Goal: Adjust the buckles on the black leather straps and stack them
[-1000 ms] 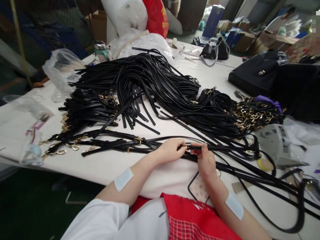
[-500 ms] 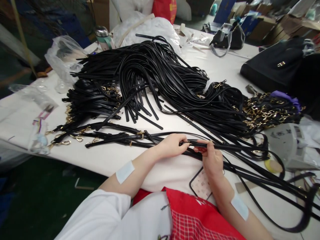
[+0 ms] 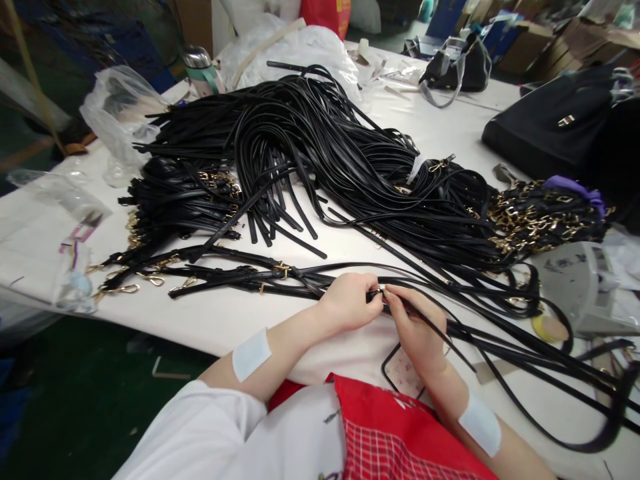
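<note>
Close together over the table's near edge, both my hands grip one black strap. My left hand is closed around its end, where a small gold-coloured metal piece, perhaps a buckle, shows between the hands. My right hand pinches the strap beside that metal, and the strap's free tail slants down to the right past the wrist. My fingers hide most of the metal piece. Beyond them lie several finished-looking straps with gold buckles and snap hooks. A large heap of black straps covers the middle.
A phone lies under my right forearm. At right are gold chains, a grey holder and a yellow tape roll. A flask, plastic bags, snips and black bags stand or lie around the heap.
My right hand has turned and closed in toward my left hand. The strap's tail, which pointed straight right, now slants down across my right hand. My left hand has shifted slightly right.
</note>
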Available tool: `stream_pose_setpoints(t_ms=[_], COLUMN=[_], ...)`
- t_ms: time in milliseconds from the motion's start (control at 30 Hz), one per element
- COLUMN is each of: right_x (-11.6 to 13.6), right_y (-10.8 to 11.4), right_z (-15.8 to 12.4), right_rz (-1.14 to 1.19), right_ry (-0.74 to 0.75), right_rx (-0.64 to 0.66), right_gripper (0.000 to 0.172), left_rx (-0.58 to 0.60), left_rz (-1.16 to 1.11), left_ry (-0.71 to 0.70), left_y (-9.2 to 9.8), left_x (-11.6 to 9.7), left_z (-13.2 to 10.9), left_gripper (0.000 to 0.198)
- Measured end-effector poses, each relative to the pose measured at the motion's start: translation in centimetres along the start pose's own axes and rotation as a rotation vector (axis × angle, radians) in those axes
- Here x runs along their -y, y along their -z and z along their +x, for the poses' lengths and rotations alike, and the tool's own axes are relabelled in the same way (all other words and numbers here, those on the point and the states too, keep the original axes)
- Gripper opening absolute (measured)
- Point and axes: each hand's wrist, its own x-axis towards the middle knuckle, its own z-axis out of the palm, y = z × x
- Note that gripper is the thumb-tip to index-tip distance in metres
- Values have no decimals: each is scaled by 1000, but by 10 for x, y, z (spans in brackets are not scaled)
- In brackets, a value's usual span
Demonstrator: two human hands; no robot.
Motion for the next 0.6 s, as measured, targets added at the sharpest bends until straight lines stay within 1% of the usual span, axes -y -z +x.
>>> stream_pose_setpoints(t_ms=[67,133,167,200,267,300,333,367,400,433,500,533,600], right_x=[2,1,-1,-2,-7,-9,-10,-11,-11,-10,-5,-1,5], right_y=[4,10,13,16,21,23,24,25,26,28,33,35,38], right_z=[0,1,1,2,3,3,4,6,7,9,12,13,13], right_rz=[-11,-26,-32,-24,51,100,146,184,212,231,259,264,274], right_ry=[34,60,58,36,-59,-110,-147,-167,-163,-134,-33,18,73], right_rx=[-26,-85,-103,-101,-45,-13,2,1,-6,-7,20,44,99], right_gripper=[16,19,17,16,23,27,27,22,16,14,26,30,27], left_rx=[-43,-67,-72,-76,-74,-74,-71,-63,-45,-17,67,118,203], left_rz=[-1,-40,-68,-93,-133,-145,-148,-144,-135,-121,-86,-69,-32], left_ry=[1,-11,-14,-15,-17,-25,-40,-63,-91,-123,-192,-225,-271], left_y=[-1,-1,-1,0,2,3,4,6,7,8,8,7,4], left_x=[-1,-1,-1,0,1,2,2,3,3,3,3,3,3], left_z=[-1,-1,-1,-1,-1,-1,-1,0,0,0,1,1,1], left_gripper=[16,16,16,15,11,13,16,17,16,13,15,16,17])
